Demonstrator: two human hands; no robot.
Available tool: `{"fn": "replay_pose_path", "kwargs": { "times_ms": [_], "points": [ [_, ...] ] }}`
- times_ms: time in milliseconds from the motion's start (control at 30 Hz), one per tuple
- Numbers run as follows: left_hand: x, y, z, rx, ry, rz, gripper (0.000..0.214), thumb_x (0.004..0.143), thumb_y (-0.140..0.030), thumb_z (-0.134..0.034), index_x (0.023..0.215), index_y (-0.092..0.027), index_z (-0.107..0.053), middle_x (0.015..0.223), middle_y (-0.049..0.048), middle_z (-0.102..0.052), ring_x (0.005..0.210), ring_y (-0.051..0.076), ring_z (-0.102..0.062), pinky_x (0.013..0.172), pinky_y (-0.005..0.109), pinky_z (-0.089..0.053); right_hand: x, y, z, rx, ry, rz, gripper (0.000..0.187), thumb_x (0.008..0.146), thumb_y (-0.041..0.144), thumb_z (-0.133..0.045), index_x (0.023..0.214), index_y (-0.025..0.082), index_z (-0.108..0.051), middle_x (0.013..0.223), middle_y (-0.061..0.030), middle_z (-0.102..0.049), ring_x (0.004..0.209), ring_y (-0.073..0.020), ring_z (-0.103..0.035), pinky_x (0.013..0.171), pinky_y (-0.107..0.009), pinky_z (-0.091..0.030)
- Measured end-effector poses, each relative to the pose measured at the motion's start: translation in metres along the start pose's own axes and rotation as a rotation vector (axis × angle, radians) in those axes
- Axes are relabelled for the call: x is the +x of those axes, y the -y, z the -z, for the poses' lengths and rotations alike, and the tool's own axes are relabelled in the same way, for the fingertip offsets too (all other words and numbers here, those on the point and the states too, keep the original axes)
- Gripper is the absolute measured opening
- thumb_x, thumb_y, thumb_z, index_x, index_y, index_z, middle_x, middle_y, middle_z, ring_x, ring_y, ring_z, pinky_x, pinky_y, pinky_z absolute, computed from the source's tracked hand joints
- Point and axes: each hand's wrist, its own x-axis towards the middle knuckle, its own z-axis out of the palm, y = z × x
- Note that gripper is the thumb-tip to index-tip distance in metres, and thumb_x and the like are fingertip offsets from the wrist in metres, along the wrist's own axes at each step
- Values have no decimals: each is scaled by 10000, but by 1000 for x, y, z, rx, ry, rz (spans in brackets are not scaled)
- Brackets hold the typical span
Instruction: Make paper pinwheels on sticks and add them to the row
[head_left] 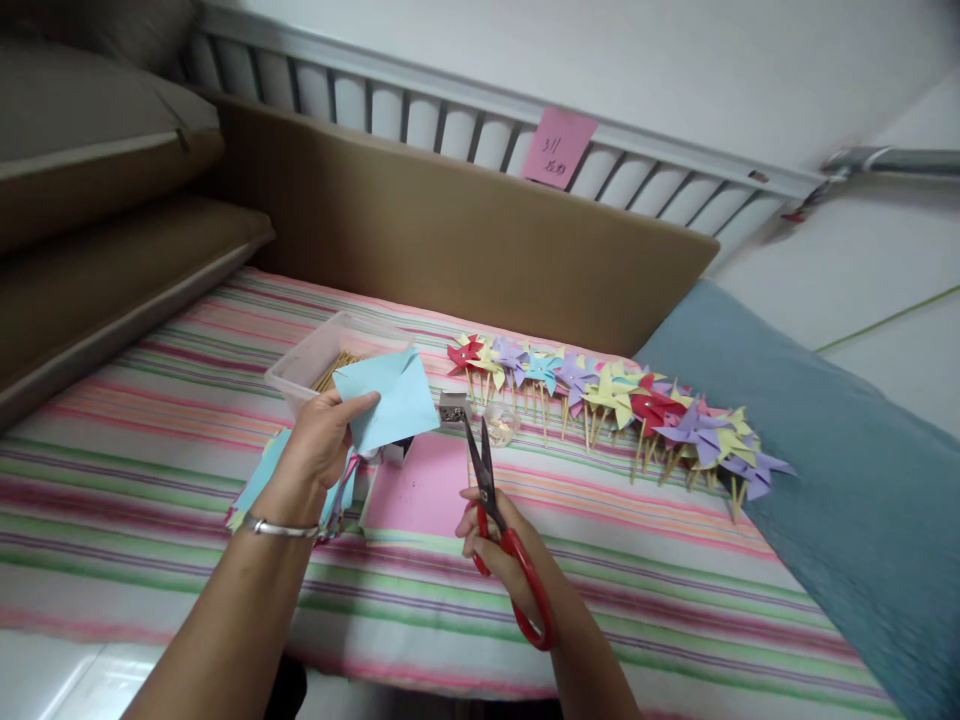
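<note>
My left hand [324,432] pinches a light blue paper square [390,398] by its left side, thumb on top, above the striped cloth. In my right hand [501,548] are scissors [487,490] with red handles, their dark blades slightly apart and pointing away from me. The blades are apart from the blue paper. Below them lies a pink sheet [427,485] with small dark specks. Coloured paper sheets [262,475] lie stacked beneath my left forearm, partly hidden. A small box of dark metal bits [453,408] and a clear round dish [501,424] stand beyond the scissors.
Behind the blue paper sits a clear plastic tub [296,375] of wooden sticks [330,372]. Several paper pinwheels [615,395] on sticks lie in a row to the right. A brown board [450,230] leans on a white radiator [420,115]; brown cushions [112,260] are stacked left.
</note>
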Motion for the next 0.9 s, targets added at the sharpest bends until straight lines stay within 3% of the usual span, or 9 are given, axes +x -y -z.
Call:
{"fn": "replay_pose_path", "kwargs": {
  "times_ms": [67, 167, 267, 567, 900],
  "points": [
    [-1, 1, -4, -17, -37, -17, 377, 490, -188, -822, 833, -118, -682, 717, 29, -705, 575, 133, -614, 487, 213, -475, 1, -2, -4, 74, -18, 57, 339, 775, 228, -571, 1101, 210, -479, 819, -19, -578, 609, -117, -542, 517, -238, -420],
    [-1, 6, -8, -41, -64, -43, 391, 473, -176, -823, 833, -121, -682, 727, 24, -709, 575, 125, -608, 504, 211, -471, -1, -1, -13, 174, 79, 100, 361, 829, 425, -557, 1097, 196, -482, 782, -19, -575, 539, -101, -513, 478, -234, -406],
    [-1, 15, -11, -52, -62, -56, 394, 480, -191, -817, 844, -126, -681, 749, 28, -712, 592, 134, -618, 533, 226, -481, -4, 2, -24, 164, 178, 17, 466, 808, 554, -553, 1066, 169, -508, 729, -18, -574, 480, -83, -492, 420, -205, -380],
    [-8, 25, -25, -17, -91, -57, 298, 524, -218, -789, 772, -131, -650, 633, -10, -658, 511, 113, -560, 482, 219, -417, -6, 5, -39, 156, 148, -126, 403, 845, 550, -511, 1001, 179, -505, 609, 55, -491, 352, -39, -399, 306, -141, -304],
    [-9, 32, -27, -90, -62, -53, 301, 518, -232, -799, 756, -144, -638, 633, -24, -651, 536, 114, -562, 543, 237, -425, -4, 1, -39, 130, 151, -122, 366, 876, 530, -480, 1000, 186, -503, 604, 61, -490, 348, -33, -402, 309, -132, -325]
  ]
}}
